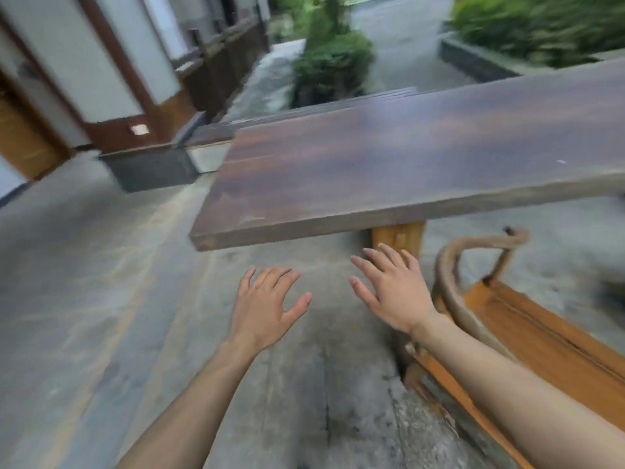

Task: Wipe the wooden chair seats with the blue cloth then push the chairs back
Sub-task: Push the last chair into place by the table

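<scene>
A wooden chair [548,336] with an orange-brown seat and a curved armrest stands at the lower right, beside a long dark wooden table [389,170]. My left hand [267,309] is held out over the stone floor, fingers spread and holding nothing. My right hand [394,292] is also spread and bare, just left of the chair's curved armrest, with my forearm crossing over the seat's near edge. No blue cloth is in view. The whole view is blurred by motion.
The table rests on an orange wooden leg [399,236]. A grey stone block [152,170] sits at the left by a white and brown building wall [101,62]. Green shrubs [334,62] and a stone planter [480,62] lie beyond. Grey paving [84,282] stretches to the left.
</scene>
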`<state>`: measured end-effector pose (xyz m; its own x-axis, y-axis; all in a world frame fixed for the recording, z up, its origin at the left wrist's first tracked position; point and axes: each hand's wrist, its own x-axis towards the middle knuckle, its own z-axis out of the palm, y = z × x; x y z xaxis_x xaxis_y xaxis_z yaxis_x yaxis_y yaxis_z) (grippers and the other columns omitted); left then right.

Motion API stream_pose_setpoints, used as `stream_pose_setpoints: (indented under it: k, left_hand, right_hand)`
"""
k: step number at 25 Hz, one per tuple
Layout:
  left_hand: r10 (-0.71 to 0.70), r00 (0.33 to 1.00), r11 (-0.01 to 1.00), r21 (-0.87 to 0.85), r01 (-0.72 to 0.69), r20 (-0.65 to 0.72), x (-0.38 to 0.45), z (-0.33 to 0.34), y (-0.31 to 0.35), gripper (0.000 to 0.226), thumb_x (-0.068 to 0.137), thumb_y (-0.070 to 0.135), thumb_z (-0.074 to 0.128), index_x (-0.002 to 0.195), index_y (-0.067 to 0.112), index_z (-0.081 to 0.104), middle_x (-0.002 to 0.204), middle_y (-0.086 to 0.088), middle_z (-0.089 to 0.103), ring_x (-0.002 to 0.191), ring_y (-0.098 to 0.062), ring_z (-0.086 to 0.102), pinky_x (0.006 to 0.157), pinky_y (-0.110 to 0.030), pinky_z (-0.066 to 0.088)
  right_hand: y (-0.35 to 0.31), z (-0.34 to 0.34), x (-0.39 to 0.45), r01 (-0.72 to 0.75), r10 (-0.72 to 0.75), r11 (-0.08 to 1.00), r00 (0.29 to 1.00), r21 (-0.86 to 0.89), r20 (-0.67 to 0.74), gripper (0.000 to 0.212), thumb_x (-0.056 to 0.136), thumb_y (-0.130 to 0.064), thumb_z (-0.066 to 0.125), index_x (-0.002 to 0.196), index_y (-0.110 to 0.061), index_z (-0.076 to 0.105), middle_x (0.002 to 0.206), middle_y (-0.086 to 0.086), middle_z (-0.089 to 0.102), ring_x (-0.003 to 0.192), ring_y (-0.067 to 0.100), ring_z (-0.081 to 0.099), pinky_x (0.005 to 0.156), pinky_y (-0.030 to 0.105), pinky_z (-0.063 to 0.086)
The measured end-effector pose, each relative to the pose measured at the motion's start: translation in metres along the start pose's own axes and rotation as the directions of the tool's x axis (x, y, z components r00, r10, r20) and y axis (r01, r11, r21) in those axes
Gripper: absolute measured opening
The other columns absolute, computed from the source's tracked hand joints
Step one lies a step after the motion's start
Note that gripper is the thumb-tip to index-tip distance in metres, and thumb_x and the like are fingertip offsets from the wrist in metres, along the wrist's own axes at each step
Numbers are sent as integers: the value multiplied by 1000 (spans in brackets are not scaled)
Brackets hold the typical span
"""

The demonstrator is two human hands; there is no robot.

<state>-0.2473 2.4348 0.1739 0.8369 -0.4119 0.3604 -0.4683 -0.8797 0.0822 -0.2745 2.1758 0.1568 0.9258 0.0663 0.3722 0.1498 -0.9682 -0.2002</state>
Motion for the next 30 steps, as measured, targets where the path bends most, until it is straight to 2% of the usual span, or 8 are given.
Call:
stream_pose_setpoints:
  k: [2,4,8,12,16,20,24,30]
  left_hand:
    - [171,985,981,-93,-171,-11,31,18,11,55,91,61,41,120,24,68,125,3,68,121,-19,61,111,-51,36]
    - [352,935,916,-191,-351,-32,49,35,26,53,90,59,44,119,23,69,125,3,69,120,-20,62,110,-52,39]
    - [585,811,756,-343,-557,-29,51,53,74,54,91,61,42,121,24,69,128,4,67,122,-18,60,111,-50,36]
    - [729,684,615,-417,-669,-22,25,52,121,58,91,63,38,124,25,68,131,5,66,125,-16,58,113,-50,34]
    - [797,603,557,-424,-715,30,1,49,147,63,92,66,30,132,28,62,138,8,60,133,-13,50,119,-47,25]
    - [806,591,551,-406,-729,33,-17,46,157,62,94,65,30,133,29,60,140,9,59,134,-11,48,120,-45,23]
    - [771,636,597,-399,-696,45,-27,52,164,60,95,65,30,134,30,59,140,10,59,134,-10,48,120,-44,23]
    - [780,623,598,-374,-709,66,-46,159,197,59,95,62,32,130,27,62,137,7,61,130,-13,52,115,-43,31]
  right_hand:
    - [13,-11,-25,-174,171,980,985,-95,-32,53,95,-57,33,129,-29,63,134,1,63,132,29,52,106,52,39]
    - [13,-28,-62,-361,356,919,933,-158,-58,53,95,-58,32,130,-30,62,135,0,62,135,28,50,108,51,37]
    - [-8,-66,-158,-643,620,717,764,-268,-175,50,95,-55,35,127,-30,64,132,1,65,133,28,52,106,51,41]
    - [-45,-96,-254,-800,761,497,588,-337,-274,50,95,-55,35,125,-28,64,129,-2,66,129,26,54,101,47,43]
    - [-69,-109,-303,-862,819,370,479,-347,-316,50,95,-55,35,128,-29,63,132,-2,65,130,24,54,102,49,43]
    - [-77,-111,-325,-867,812,372,477,-332,-337,49,96,-53,36,127,-26,64,129,1,66,127,25,56,99,49,44]
    - [-70,-101,-345,-851,797,407,508,-331,-328,48,96,-53,38,127,-26,64,128,1,66,126,25,56,99,49,45]
    - [0,-16,-374,-863,807,422,497,-278,-320,47,97,-52,37,126,-26,64,127,-1,67,124,24,57,96,45,45]
